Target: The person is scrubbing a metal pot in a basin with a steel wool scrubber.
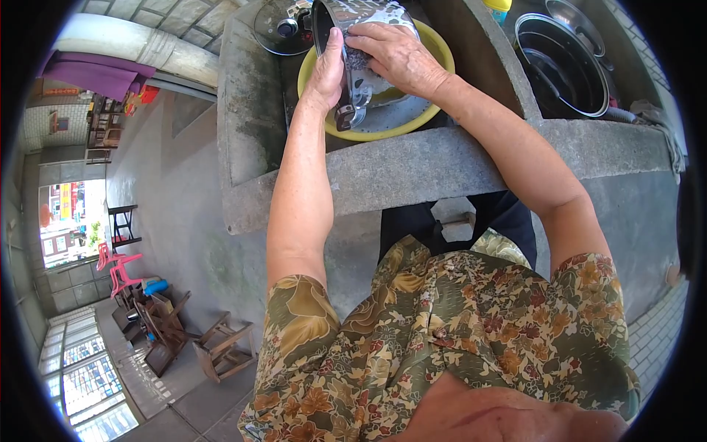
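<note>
A soapy metal pot (368, 82) is tilted on its side over a yellow plastic basin (375, 134) in the concrete sink. My left hand (327, 74) grips the pot at its rim, thumb up along the edge. Under the fingers of my right hand (395, 55), a grey scouring pad (359, 59) presses against the pot's outer wall. White suds coat the upper part of that wall. The pot's dark side handle (345, 117) points toward me over the basin's near rim. Greyish water lies in the basin.
The sink's thick concrete front edge (409, 166) runs beneath my forearms. Left of the pot rests a glass lid (268, 33). Beyond the sink's divider, at right, stands a large dark-lined pot (563, 66). Wooden stools (223, 345) stand on the floor at left.
</note>
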